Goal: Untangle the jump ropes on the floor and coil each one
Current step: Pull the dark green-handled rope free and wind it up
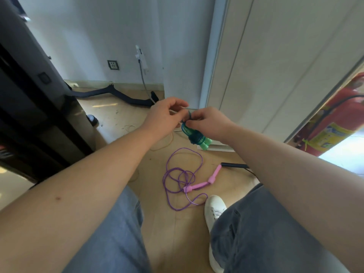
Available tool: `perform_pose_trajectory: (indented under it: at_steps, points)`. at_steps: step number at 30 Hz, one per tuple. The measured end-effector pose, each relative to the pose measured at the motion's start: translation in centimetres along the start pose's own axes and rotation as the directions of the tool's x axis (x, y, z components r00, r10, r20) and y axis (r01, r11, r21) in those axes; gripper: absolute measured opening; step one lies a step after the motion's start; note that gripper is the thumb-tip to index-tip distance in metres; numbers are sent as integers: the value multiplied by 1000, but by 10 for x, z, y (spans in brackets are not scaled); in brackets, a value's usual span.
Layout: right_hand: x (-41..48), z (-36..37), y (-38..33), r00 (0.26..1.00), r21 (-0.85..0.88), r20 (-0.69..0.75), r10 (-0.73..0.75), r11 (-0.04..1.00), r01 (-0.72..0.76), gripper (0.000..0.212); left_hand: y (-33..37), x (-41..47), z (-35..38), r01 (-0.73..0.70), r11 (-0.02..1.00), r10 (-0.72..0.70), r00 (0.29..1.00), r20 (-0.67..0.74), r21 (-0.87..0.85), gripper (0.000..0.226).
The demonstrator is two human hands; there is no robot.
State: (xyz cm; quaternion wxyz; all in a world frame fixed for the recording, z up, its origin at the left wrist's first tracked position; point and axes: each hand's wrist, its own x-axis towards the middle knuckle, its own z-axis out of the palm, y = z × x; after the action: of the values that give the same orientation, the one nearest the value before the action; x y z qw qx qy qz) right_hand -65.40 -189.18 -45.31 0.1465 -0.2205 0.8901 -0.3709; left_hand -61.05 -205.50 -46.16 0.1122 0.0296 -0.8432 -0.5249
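Here, the left hand [165, 115] and right hand [208, 123] are meeting in mid-air, both pinching the green jump rope [194, 135], which is hanging bundled just beneath them. It is seemingly being tied off. Next comes the purple rope [177, 174], lying loose on the floor [177, 233] below and awaiting coiling.

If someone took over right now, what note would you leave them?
Hands: left hand and right hand both pinch the green rope, held above the floor.
Done: green rope is mostly wound round its handles.
On the floor: purple rope, loose and uncoiled; black handle beside it, cord hidden by the arm.
Left: finish green, then coil purple and black.
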Motion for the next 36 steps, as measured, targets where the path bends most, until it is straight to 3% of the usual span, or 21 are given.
perform_pose_trajectory:
  at_steps: [4, 11, 19, 29, 36]
  points:
    - [-6, -3, -6, 998, 87, -63, 0, 996, 6, 14, 4, -9, -4, 51, 999, -51, 995, 84, -4, 23]
    - [-17, -1, -11, 987, 222, -163, -3, 974, 40, 8, 15, -34, -10, 116, 985, -108, 992, 68, -124, 21]
    - [-3, -11, -15, 990, 170, -141, 16, 985, 8, 6, 17, -19, -11, 144, 988, -143, 989, 27, -46, 20]
    - [125, 22, 25, 998, 81, -63, 0, 997, 6, 8, -64, 73, -19, 187, 981, -187, 982, -18, 50, 18]
    - [252, 62, 48, 1000, 128, 0, -11, 992, 11, 13, -128, 166, -33, 411, 911, -411, 911, -18, -23, 16]
